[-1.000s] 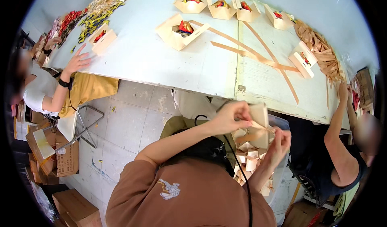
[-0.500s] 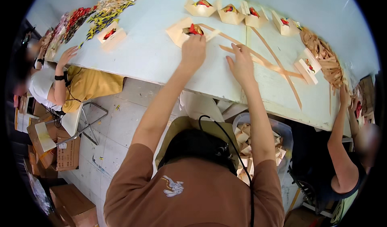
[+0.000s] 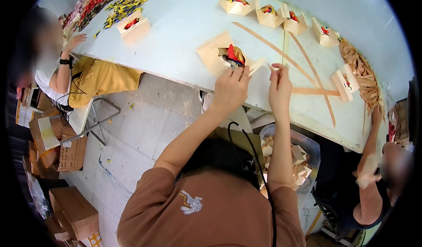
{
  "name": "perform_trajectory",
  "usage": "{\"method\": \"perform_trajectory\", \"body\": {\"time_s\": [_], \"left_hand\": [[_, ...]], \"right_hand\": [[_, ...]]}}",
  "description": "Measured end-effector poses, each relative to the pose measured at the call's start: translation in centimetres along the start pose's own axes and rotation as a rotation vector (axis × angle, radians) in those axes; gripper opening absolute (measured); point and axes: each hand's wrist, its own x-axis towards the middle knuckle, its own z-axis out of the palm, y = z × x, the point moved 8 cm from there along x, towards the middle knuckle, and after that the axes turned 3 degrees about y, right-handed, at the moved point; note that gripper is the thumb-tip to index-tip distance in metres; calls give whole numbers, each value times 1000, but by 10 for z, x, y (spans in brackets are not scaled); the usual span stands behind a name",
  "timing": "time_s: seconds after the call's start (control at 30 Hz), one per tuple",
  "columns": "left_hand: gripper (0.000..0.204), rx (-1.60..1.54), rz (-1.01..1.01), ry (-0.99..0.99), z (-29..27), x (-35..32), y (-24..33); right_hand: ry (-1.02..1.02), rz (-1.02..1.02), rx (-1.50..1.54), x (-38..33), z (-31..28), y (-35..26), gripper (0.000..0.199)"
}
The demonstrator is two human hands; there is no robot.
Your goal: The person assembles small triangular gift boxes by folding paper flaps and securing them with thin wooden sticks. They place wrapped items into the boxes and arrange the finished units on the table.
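Now nearer table edge | left hand (image 3: 230, 90) pinching box flap (image 3: 256, 66) | right hand (image 3: 279, 86) fingertips closed, contents unclear

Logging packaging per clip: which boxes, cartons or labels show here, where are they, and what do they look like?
Open tan box: by the left hand, colourful contents.
Four small tan boxes: far table edge, in a row, filled.
Closed small box: table's left part.
Brown cardboard cartons: floor at left, printed.
Clear bin: under the table, holds folded boxes.

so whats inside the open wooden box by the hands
The open wooden box holds a red, gold and dark bundle; the left hand covers its near edge, hiding anything beneath.
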Motion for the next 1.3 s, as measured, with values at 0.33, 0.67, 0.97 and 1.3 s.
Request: {"method": "perform_trajectory", "body": {"time_s": [0.33, 0.67, 0.97, 1.3], "left_hand": [[22, -177, 12, 98, -20, -32, 20], [12, -509, -411, -22, -23, -17, -13], [11, -494, -318, -109, -25, -8, -1], [9, -392, -275, -93, -25, -7, 2]], "right_hand": [[-81, 344, 296, -67, 0, 25, 15], [-38, 240, 414, -59, 25, 5, 14], [-88, 229, 432, -57, 22, 5, 19], [-153, 196, 423, -61, 20, -2, 28]]}}
